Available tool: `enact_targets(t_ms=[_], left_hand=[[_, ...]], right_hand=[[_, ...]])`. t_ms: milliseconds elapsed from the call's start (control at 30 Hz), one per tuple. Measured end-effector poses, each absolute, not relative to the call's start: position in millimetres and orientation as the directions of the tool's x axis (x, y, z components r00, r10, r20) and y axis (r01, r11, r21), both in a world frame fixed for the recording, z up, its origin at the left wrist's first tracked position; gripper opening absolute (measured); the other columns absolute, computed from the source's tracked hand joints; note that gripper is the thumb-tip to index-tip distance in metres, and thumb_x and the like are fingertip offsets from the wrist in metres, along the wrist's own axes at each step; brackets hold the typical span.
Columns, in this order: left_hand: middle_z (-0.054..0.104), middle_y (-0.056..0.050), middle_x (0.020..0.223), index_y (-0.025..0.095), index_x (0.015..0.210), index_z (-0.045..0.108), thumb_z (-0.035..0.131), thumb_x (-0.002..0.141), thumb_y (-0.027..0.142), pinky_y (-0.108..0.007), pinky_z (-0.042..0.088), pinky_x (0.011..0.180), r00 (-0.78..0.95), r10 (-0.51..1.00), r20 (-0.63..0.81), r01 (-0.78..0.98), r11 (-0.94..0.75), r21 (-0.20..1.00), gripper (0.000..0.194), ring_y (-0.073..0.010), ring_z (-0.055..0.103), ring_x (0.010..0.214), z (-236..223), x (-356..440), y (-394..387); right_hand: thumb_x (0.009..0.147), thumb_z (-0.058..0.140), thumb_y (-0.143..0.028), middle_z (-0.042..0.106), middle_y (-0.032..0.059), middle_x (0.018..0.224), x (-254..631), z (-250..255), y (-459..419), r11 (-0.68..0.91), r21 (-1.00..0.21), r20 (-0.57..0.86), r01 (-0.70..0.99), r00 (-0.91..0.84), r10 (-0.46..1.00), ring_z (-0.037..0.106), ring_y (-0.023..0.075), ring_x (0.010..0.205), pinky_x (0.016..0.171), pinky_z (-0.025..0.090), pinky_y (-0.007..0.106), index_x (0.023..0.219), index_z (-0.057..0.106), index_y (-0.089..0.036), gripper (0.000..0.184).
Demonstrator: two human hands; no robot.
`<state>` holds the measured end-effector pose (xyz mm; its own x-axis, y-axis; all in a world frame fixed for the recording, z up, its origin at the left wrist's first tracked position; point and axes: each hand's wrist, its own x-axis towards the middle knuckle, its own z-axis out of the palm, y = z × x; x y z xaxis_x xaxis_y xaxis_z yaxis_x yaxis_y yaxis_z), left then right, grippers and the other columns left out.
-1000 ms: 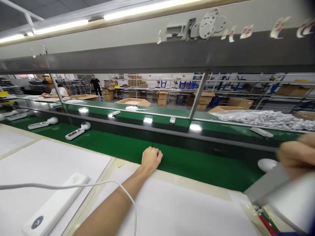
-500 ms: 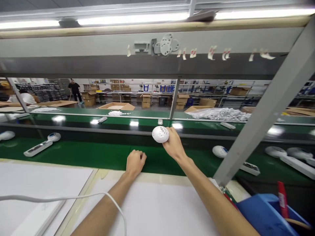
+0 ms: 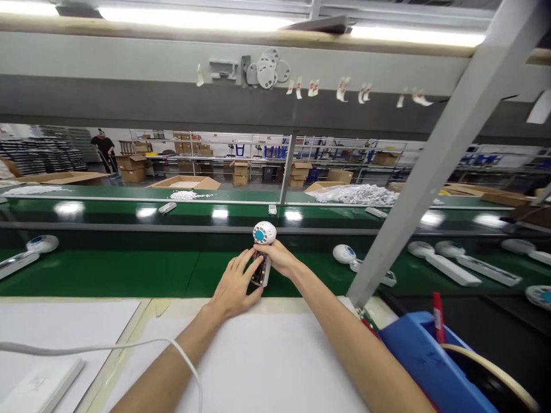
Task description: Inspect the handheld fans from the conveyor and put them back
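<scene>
1. Moved since the earlier frame: left hand (image 3: 232, 287), brought onto the white plastic round-headed device (image 3: 264, 232), whose teal-centred face has been turned into view; both hands are now occupied.
2. Right hand (image 3: 280, 259): fingers closed around device's neck.
3. Left fingers: partly spread over exposed dark circuit board (image 3: 259, 276); grip cannot be told.
4. Device: held over green conveyor belt (image 3: 159, 269).

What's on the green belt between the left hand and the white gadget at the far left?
Nothing lies there: the head view shows just bare green belt, with a thin dark line, between the left hand and the white gadget.
</scene>
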<state>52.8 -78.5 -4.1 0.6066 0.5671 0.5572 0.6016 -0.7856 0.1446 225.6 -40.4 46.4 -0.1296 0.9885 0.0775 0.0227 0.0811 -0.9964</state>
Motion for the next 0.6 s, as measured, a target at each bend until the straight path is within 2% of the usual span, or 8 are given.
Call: enact_targets(t_ms=[167, 333, 400, 533, 600], left_hand=[[0.021, -0.011, 0.159, 0.024, 0.153, 0.032, 0.061, 0.089, 0.031, -0.047, 0.030, 0.118, 0.617, 0.599, 0.510, 0.598, -0.778, 0.192, 0.071, -0.0314, 0.024, 0.145, -6.8, 52.6, -75.7], [0.026, -0.011, 0.157, 0.023, 0.145, 0.044, 0.065, 0.086, 0.030, -0.046, 0.036, 0.114, 0.609, 0.653, 0.450, 0.614, -0.747, 0.255, 0.063, -0.0314, 0.033, 0.140, -7.0, 54.5, -76.4], [0.033, -0.010, 0.153, 0.023, 0.139, 0.050, 0.066, 0.085, 0.029, -0.044, 0.037, 0.113, 0.598, 0.677, 0.428, 0.627, -0.728, 0.276, 0.057, -0.0302, 0.035, 0.137, -6.3, 55.5, -76.7], [0.050, -0.009, 0.134, 0.022, 0.126, 0.058, 0.064, 0.085, 0.030, -0.040, 0.044, 0.104, 0.551, 0.740, 0.386, 0.683, -0.665, 0.302, 0.042, -0.0275, 0.045, 0.124, -5.2, 56.1, -74.9], [0.052, -0.009, 0.129, 0.021, 0.122, 0.060, 0.062, 0.088, 0.031, -0.041, 0.045, 0.101, 0.510, 0.771, 0.383, 0.719, -0.626, 0.302, 0.035, -0.0278, 0.047, 0.117, -5.2, 55.5, -72.9]], right_hand=[[0.072, 0.071, -0.042, 0.065, 0.0049, 0.076, 233.8, 33.0, -33.9, 0.027, -0.997, 0.016, 0.078, -0.136, 0.991, 0.061, 0.0164, 0.071, 0.066, 0.049, 0.028, 0.083, 0.061, -0.015, 0.031], [0.077, 0.070, -0.033, 0.070, 0.0068, 0.097, 234.9, 26.2, -28.6, 0.080, -0.950, 0.045, 0.301, -0.122, 0.991, 0.064, 0.0213, 0.090, 0.080, 0.048, 0.031, 0.095, 0.066, -0.016, 0.025], [0.077, 0.070, -0.029, 0.071, 0.0068, 0.102, 232.8, 26.1, -30.6, 0.108, -0.917, 0.056, 0.384, -0.143, 0.988, 0.064, 0.0231, 0.095, 0.085, 0.047, 0.032, 0.100, 0.067, -0.016, 0.027], [0.078, 0.068, -0.024, 0.074, 0.0060, 0.100, 231.0, 32.6, -37.4, 0.148, -0.859, 0.005, 0.491, -0.281, 0.960, 0.067, 0.0247, 0.095, 0.088, 0.049, 0.034, 0.095, 0.072, -0.017, 0.019], [0.078, 0.070, -0.025, 0.072, 0.0084, 0.114, 237.2, 41.3, -38.9, 0.159, -0.825, -0.004, 0.543, -0.287, 0.958, 0.065, 0.0275, 0.107, 0.096, 0.047, 0.036, 0.103, 0.073, -0.017, 0.027]])
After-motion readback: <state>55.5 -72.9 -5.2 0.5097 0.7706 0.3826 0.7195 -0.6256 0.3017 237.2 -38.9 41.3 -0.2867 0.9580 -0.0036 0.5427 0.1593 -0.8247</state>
